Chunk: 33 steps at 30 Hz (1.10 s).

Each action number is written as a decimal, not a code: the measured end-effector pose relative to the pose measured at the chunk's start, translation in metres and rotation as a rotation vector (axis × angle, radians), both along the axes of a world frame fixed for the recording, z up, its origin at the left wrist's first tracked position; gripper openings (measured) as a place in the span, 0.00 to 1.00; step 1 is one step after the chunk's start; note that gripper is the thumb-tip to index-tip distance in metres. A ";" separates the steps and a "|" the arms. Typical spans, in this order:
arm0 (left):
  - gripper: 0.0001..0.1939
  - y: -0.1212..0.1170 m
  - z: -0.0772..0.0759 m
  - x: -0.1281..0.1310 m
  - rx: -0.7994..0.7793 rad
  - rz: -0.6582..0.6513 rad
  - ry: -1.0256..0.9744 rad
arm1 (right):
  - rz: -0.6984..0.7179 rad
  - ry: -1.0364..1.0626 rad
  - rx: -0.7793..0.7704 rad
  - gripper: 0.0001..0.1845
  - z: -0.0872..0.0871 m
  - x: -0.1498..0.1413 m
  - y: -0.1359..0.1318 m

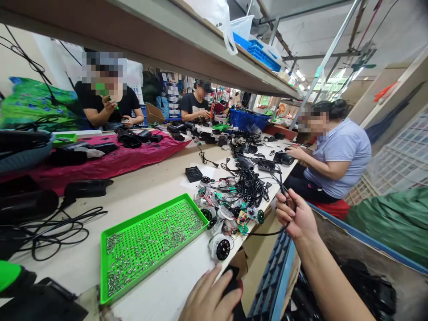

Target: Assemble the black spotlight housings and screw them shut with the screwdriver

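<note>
My right hand point(296, 215) is raised over the table's right edge, its fingers closed round a black power cord point(272, 233). The cord sags from this hand toward small motor assemblies with green circuit boards. One white motor unit with a round black end point(220, 248) lies at the table edge, just beyond my left hand point(210, 294). My left hand curls over a dark plastic part point(235, 273), mostly hidden by its fingers. Left of it, a green perforated tray point(104, 263) holds many small metal screws.
A pile of black cords point(254, 185) and a square black block point(194, 174) lie farther along the table point(147, 169). A blue-rimmed bin point(277, 285) with black parts stands at right. An overhead shelf point(187, 40) crosses above. Several people sit around the table.
</note>
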<state>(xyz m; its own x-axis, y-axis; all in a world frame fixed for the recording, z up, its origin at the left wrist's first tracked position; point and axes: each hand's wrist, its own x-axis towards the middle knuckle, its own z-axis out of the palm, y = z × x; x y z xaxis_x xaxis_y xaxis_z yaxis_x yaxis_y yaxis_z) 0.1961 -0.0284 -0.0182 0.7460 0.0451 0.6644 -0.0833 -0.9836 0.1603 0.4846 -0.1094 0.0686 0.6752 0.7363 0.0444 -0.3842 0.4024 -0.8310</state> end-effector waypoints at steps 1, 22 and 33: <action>0.20 0.000 0.004 0.017 0.031 0.007 0.079 | 0.026 0.002 0.035 0.14 0.011 -0.008 0.004; 0.19 0.052 0.032 0.094 -0.593 0.171 -0.043 | 0.082 0.062 0.067 0.13 0.050 -0.050 -0.024; 0.17 0.051 0.053 0.075 -1.092 0.127 -0.288 | -0.059 0.178 0.114 0.13 0.031 -0.054 -0.002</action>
<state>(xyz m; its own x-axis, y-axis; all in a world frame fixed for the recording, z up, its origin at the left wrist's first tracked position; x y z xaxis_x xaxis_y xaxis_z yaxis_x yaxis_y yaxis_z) 0.2713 0.0224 0.0344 0.5205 0.7698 0.3694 -0.1654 -0.3335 0.9281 0.4304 -0.1113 0.0999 0.7218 0.6921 0.0014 -0.4936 0.5163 -0.6999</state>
